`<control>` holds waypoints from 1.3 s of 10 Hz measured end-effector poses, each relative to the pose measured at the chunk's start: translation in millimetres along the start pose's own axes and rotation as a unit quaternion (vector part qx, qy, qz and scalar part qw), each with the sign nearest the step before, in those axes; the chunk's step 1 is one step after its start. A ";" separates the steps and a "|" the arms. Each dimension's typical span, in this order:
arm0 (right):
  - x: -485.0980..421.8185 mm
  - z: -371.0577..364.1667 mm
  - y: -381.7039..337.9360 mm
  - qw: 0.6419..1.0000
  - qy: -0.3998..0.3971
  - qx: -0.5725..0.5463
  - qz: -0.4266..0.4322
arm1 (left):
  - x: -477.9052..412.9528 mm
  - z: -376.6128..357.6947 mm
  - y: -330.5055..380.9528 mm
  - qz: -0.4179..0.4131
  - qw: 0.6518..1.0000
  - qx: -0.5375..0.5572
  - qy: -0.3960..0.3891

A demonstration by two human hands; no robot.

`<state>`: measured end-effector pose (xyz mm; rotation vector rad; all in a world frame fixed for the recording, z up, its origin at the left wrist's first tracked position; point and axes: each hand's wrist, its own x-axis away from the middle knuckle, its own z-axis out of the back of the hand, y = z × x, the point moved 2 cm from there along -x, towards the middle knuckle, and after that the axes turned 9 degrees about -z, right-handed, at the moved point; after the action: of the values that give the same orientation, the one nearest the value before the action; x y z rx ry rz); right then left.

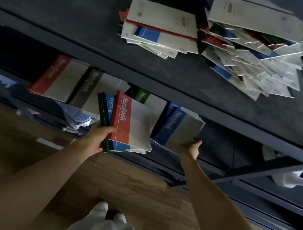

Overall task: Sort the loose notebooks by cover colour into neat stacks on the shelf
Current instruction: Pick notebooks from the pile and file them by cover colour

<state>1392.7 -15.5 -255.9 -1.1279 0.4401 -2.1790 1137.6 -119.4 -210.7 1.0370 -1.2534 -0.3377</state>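
- Dark metal shelf unit [65, 3] fills most of my feed, w/ wood-plank floor [116, 184] below it.
- Top board: two loose piles of notebooks, mostly white backs up. Left pile [161, 19] is smaller, w/ red and blue edges showing. Right pile [254, 51] is taller, fanned out and messy. They sit just beside each other.
- Next shelf down, L to R, sorted rows: red stack [60, 77], grey stack [91, 90], green stack [142, 94], blue stack [179, 131]. Green is partly hidden behind what's being held.
- Left grip [100, 134] is clamped on a held bundle [131, 123] at its near-left corner, thumb on top. A red cover is on top, w/ blue and green covers under it, slightly fanned. The bundle is in the air in front of the shelf edge, between the grey and blue stacks.
- Right grip [192, 147] is at the near-right corner of the blue stack, touching it. Fingers are blurred there, so I can't tell if it's clamped or just resting.
- Bottom of frame: white shoes [101, 207] on the floor.
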 end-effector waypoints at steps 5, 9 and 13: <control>-11.7 -17.8 -14.2 0.989 0.027 0.129 0.067 | 5.3 5.5 -10.5 0.006 1.000 -0.004 0.012; 9.3 -33.1 -17.5 0.987 -0.059 0.134 0.066 | 5.4 -11.5 -6.1 0.000 1.000 0.027 -0.005; 52.6 -59.9 -31.4 0.977 -0.198 0.060 0.059 | 11.6 -18.3 -2.5 -0.011 0.992 0.122 0.004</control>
<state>1309.1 -27.4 -241.4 -1.3890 0.1901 -1.7944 1158.6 -120.7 -204.7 1.2587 -1.2989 -0.1993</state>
